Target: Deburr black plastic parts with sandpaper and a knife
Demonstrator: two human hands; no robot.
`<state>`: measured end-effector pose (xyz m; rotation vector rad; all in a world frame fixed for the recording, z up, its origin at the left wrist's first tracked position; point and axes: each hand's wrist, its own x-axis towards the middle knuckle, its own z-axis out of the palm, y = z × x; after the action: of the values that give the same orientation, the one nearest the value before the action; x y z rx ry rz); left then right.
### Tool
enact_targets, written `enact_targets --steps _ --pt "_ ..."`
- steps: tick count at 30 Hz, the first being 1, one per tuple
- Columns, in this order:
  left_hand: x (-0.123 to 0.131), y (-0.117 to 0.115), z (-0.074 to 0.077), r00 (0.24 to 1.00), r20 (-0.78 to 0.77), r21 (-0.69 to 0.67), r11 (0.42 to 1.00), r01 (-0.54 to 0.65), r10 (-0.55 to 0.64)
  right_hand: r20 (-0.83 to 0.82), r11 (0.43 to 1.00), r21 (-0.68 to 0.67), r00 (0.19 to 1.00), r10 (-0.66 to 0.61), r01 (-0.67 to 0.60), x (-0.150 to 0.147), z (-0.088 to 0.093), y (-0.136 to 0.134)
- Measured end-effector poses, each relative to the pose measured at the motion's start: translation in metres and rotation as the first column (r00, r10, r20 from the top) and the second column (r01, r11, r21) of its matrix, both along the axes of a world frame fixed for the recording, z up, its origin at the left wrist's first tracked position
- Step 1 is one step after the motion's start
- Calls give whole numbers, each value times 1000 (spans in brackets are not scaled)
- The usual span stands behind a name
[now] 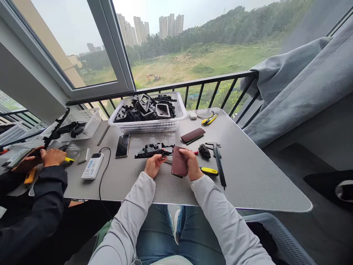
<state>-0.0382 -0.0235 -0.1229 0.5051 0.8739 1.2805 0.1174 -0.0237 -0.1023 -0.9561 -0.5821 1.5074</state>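
My left hand (153,166) has its thumb and fingers pinched on the near edge of a black plastic part (151,149), an openwork piece with a frame-like right end. In my right hand (193,166) is a folded sheet of brown sandpaper (178,163), gripped between thumb and fingers and covering part of the plastic part's right end. A thin grey strip (168,161) shows between my hands. Just right of my right hand lie a yellow-and-black handle (210,171), a crumpled black lump (204,151) and a black caliper (217,162). A red tip (196,152) peeks out behind my right fingers.
A white basket (149,127) heaped with black plastic parts stands by the railing. Another brown sandpaper piece (193,135), a yellow utility knife (210,119), a phone (122,146) and a cabled power bank (93,166) lie around. A co-worker's hands (53,157) work at left.
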Motion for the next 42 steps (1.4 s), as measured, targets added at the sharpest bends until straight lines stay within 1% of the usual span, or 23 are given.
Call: enact_targets --steps 5,9,14,18,21,24,29,33,36,42 --pt "-1 -3 4 997 20 51 996 69 -70 -47 999 -28 999 19 -20 0 1 -2" --pt "-1 -5 6 993 41 51 993 109 -111 -61 999 -37 998 16 -18 1 0 2" --pt "1 -8 10 989 28 79 987 140 -143 -19 997 -3 996 83 -83 0 0 2" --pt "3 -10 11 990 5 83 986 143 -144 57 996 30 995 84 -85 -2 -2 0" --pt "4 -9 9 988 -17 114 982 153 -152 126 997 51 991 50 -57 -3 -4 0" --pt "5 -7 5 988 -63 144 979 147 -139 183 996 63 982 52 -65 -4 -4 1" --pt "3 -4 1 987 -99 170 975 143 -127 313 985 116 946 83 -125 -5 -2 -2" --pt "1 -5 -2 984 -146 219 966 135 -104 406 965 140 902 149 -222 -8 0 -7" --pt "1 -7 -2 972 -203 254 952 169 -119 455 951 138 871 187 -276 -9 1 -8" --pt "1 -11 -2 930 -354 291 934 209 -98 501 938 116 835 228 -326 -9 0 -6"
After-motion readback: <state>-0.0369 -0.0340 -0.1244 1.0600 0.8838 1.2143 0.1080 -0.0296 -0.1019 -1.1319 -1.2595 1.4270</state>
